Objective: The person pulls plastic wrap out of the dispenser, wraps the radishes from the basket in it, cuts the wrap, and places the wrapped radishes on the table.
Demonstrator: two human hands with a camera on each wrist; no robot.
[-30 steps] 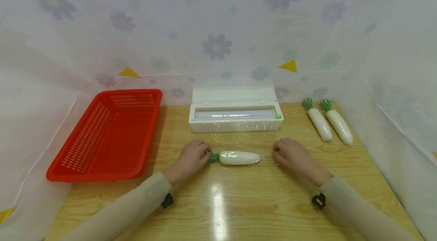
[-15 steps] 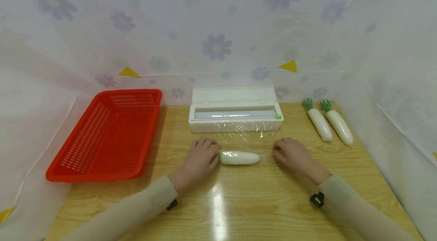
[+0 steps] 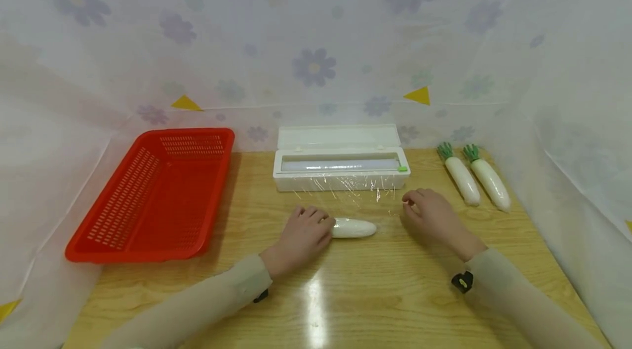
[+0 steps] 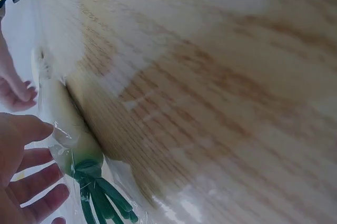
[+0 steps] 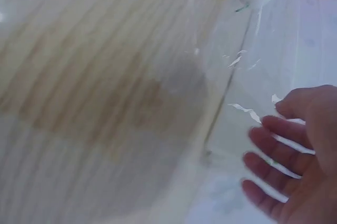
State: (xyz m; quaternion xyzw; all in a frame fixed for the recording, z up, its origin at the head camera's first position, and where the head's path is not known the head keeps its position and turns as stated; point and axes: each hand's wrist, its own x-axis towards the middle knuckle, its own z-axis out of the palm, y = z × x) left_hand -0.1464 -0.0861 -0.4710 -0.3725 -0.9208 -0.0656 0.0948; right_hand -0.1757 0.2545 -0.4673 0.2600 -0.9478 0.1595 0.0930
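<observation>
A white radish (image 3: 355, 228) lies sideways on the table under clear cling film (image 3: 351, 203). My left hand (image 3: 303, 239) is over its leafy end, which it hides in the head view. In the left wrist view the green leaves (image 4: 105, 197) show beneath the film, with the fingers spread along the radish's side, at the film. My right hand (image 3: 434, 220) is beyond the radish's tip, beside the film's right side. Its fingers are loosely bent and apart in the right wrist view. The film runs back to a white dispenser box (image 3: 340, 182) holding a roll.
At the left stands a red plastic basket (image 3: 209, 212). Two more radishes, a nearer one (image 3: 463, 180) and a farther one (image 3: 491, 184), lie at the back right. The box's lid (image 3: 338, 136) is raised against the flowered curtain (image 3: 316, 25). A green slider (image 3: 402, 169) sits at the box's right end.
My left hand has moved right, from the leaf tips to over the leafy end of the radish. My right hand has shifted slightly right and back, its fingers parting. The radish stays put.
</observation>
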